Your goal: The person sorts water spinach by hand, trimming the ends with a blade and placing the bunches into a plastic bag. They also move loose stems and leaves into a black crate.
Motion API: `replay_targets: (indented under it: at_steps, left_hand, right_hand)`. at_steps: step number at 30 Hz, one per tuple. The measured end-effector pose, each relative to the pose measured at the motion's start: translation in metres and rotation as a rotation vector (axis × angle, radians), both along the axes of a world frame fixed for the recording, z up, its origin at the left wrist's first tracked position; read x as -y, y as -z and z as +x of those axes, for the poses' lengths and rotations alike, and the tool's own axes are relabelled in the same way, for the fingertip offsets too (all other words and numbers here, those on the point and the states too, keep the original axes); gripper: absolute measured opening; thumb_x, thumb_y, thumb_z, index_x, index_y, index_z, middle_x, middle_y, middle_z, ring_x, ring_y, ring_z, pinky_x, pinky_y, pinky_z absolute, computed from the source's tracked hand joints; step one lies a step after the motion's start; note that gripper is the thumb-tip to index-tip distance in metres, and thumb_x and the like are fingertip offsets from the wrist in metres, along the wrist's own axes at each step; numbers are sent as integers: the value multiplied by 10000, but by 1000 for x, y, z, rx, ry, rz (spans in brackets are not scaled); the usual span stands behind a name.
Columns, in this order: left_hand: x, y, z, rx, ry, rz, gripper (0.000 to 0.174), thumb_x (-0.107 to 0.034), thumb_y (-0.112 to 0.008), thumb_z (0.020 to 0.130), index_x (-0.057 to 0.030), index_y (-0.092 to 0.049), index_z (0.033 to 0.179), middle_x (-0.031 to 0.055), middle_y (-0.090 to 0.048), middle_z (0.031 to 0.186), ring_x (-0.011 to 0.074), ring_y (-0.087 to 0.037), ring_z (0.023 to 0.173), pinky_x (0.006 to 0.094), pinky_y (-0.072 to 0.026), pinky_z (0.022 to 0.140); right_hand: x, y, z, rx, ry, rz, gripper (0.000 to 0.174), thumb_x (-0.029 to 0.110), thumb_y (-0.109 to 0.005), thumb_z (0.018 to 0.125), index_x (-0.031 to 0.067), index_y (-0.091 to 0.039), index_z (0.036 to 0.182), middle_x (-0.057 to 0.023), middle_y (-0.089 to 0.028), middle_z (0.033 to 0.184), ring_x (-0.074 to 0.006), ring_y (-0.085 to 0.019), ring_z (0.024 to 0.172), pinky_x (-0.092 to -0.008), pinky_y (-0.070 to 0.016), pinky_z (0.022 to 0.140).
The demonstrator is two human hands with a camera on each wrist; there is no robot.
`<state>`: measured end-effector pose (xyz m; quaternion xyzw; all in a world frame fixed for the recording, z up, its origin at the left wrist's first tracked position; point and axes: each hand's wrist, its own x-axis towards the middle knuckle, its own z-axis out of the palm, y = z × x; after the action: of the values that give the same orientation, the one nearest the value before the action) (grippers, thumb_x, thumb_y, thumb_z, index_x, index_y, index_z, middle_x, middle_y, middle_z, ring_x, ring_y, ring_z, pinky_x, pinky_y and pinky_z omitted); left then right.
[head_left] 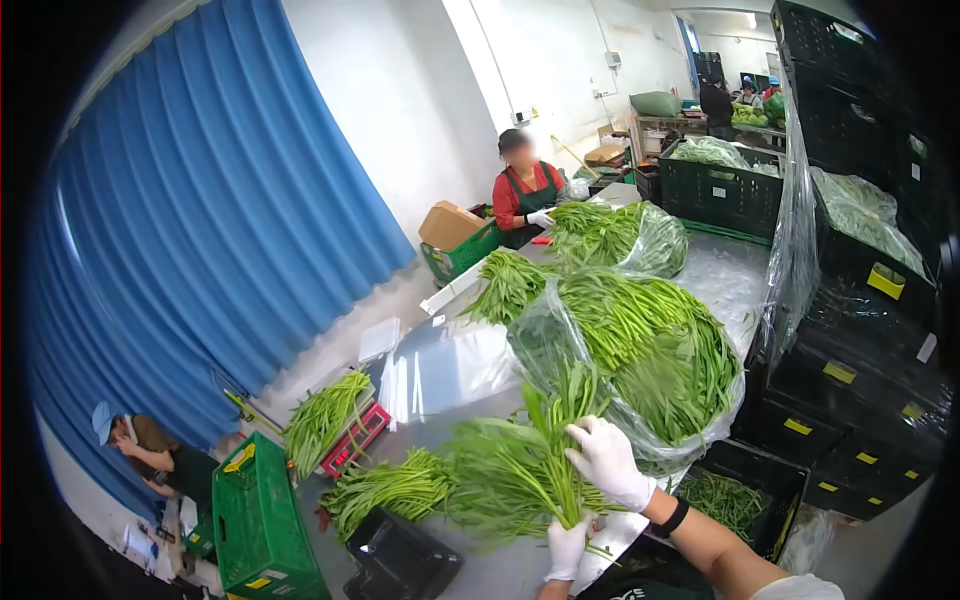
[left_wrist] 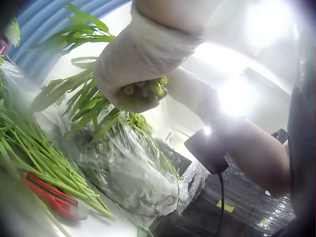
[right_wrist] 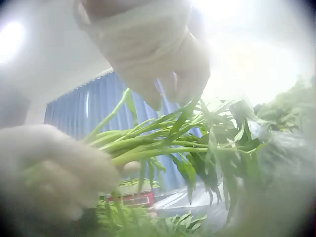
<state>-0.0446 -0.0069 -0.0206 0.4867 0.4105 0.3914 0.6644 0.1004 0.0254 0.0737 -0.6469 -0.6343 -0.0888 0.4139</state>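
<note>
My gloved left hand (head_left: 567, 548) grips the stem ends of a bunch of water spinach (head_left: 500, 460) over the metal table. Cut stem ends (left_wrist: 158, 89) poke out of that fist in the left wrist view. Higher along the bunch, my gloved right hand (head_left: 610, 465) has its bent fingers among the stems and leaves. In the right wrist view its fingertips pinch at a leaf (right_wrist: 186, 116) above the stems. Just beyond stands a big clear plastic bag (head_left: 545, 345) packed with water spinach (head_left: 650, 330). Another pile of stems (head_left: 395, 490) lies to the left.
A red scale (head_left: 357, 440) bears more greens. A black plastic container (head_left: 405, 555) and a green crate (head_left: 265, 520) stand at the left. Stacked black crates (head_left: 850, 370) wall the right side. Across the table (head_left: 450, 370) sits a person in a red top (head_left: 508, 190).
</note>
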Motion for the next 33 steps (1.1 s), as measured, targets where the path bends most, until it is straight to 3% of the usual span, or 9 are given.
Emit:
replay_targets:
  at_steps: [6, 13, 14, 16, 18, 20, 29, 32, 33]
  left_hand:
    - [3, 2, -4, 32, -8, -1, 205, 0, -592, 845, 36, -543, 1041, 93, -648, 742, 90, -505, 516, 220, -413, 501]
    - [0, 0, -9, 35, -29, -56, 226, 17, -601, 834, 27, -548, 1053, 82, -617, 723, 106, -514, 519, 232, -418, 496]
    - [0, -1, -9, 43, -36, -57, 231, 17, -601, 834, 26, -545, 1059, 83, -614, 725, 107, -514, 519, 233, -417, 495]
    - [-1, -2, -9, 50, -38, -56, 237, 17, -601, 835, 25, -542, 1064, 84, -611, 727, 109, -514, 520, 235, -417, 494]
    - [-1, 0, -9, 74, -42, -33, 247, 17, -597, 838, 23, -535, 1077, 85, -611, 745, 108, -513, 521, 233, -413, 491]
    - [0, -1, -7, 48, -35, -35, 248, 14, -594, 843, 22, -531, 1083, 78, -604, 743, 106, -512, 524, 230, -410, 491]
    - [0, 11, -8, -13, 17, -25, 231, -18, -588, 871, 17, -544, 1095, 46, -571, 718, 88, -486, 536, 221, -395, 487]
    - [-2, 11, -12, 22, 23, -30, 238, -25, -586, 877, 16, -544, 1109, 49, -570, 720, 91, -483, 535, 221, -396, 490]
    - [-3, 13, -12, 61, 23, -43, 245, -27, -584, 880, 15, -543, 1117, 50, -568, 720, 93, -484, 536, 222, -397, 493]
  right_hand:
    - [-24, 14, 20, 112, -40, -98, 179, 165, -648, 774, 77, -622, 928, -86, -558, 804, -283, -582, 696, -375, -477, 621]
    - [6, 8, 14, -976, -401, -233, 150, 171, -612, 856, 48, -599, 941, -103, -627, 751, -238, -615, 676, -314, -489, 639]
    - [11, 5, 15, -976, -400, -233, 150, 171, -612, 856, 48, -599, 941, -103, -627, 751, -238, -615, 676, -314, -489, 639]
    - [17, -1, 20, -410, -284, -299, 162, 179, -627, 844, 35, -607, 916, -105, -630, 767, -255, -619, 697, -323, -494, 647]
    - [16, 7, 21, -297, -336, -200, 149, 174, -648, 811, 54, -624, 895, -100, -600, 767, -269, -600, 719, -349, -480, 662]
    - [18, 9, 22, 93, -329, -203, 140, 158, -667, 761, 77, -636, 871, -88, -559, 764, -274, -575, 743, -371, -456, 675]
    - [23, 13, 21, 323, -284, -119, 104, 134, -655, 664, 108, -558, 689, -67, -498, 686, -242, -527, 663, -368, -408, 611]
    - [34, 7, 41, -87, 34, 326, 116, 32, -630, 661, 107, -546, 690, -55, -531, 652, -212, -528, 595, -325, -422, 557]
    - [44, 3, 53, -534, 111, 305, 91, 47, -605, 761, 104, -554, 713, -28, -546, 706, -144, -509, 621, -281, -414, 577]
